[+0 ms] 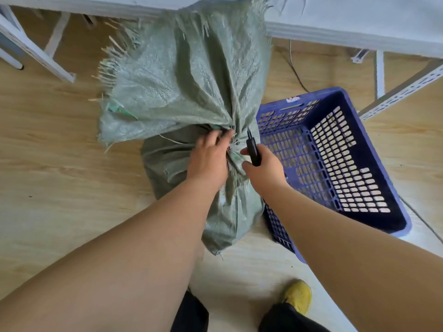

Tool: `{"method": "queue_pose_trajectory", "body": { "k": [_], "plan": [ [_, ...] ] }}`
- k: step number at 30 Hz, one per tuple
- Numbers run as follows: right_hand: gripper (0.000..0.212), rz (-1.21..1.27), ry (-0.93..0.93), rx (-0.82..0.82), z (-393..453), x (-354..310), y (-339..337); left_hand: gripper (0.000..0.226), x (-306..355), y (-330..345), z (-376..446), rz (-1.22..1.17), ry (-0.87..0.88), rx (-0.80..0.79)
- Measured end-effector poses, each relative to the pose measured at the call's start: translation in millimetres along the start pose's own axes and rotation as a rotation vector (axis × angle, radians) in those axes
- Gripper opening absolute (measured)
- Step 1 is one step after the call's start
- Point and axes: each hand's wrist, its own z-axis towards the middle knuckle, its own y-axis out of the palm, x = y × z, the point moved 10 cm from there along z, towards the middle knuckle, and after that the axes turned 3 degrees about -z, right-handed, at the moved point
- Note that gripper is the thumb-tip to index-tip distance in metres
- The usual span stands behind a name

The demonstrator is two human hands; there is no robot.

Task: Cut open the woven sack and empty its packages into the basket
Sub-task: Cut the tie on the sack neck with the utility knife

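Note:
A grey-green woven sack (182, 75) stands on the wooden floor, tied shut at a gathered neck with its frayed top flaring above. My left hand (209, 159) grips the sack at the tied neck. My right hand (262, 167) holds a small black cutter (252, 147), its tip pointing up right beside the knot. An empty blue perforated basket (335, 101) lies tilted just right of the sack. The packages inside the sack are hidden.
A white table edge (347, 34) runs across the top, with white metal legs (31, 51) at the left and a slotted bracket (402, 92) at the right. A cable (296, 73) trails on the floor behind the basket. My yellow shoe (298, 295) stands below.

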Motion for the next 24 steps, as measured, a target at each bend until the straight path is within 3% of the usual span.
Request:
{"method": "queue_pose_trajectory", "body": {
  "k": [6,9,12,17,21,24],
  "plan": [
    [0.023,0.112,-0.147,0.192,58.6,7.2,18.0,0.071,-24.0,25.4,40.6,-0.108,0.096,0.327],
    [0.011,0.13,-0.227,0.276,88.6,1.0,15.8,0.057,-27.5,28.9,60.6,-0.215,0.112,0.374],
    [0.017,0.115,-0.282,0.3,113.6,-8.1,12.2,0.037,-30.7,27.2,85.3,-0.309,0.105,0.393],
    [0.01,0.188,-0.282,0.373,118.7,-4.6,5.6,0.029,-69.9,31.0,93.9,-0.735,-0.145,0.545],
    [0.013,0.151,-0.287,0.249,113.7,-13.4,27.8,0.04,-112.8,51.2,67.9,-0.973,-0.529,0.554],
    [0.011,0.147,-0.366,0.202,114.6,-30.6,46.1,0.026,-129.3,72.2,71.5,-1.163,-0.516,0.479]
  ]
}}
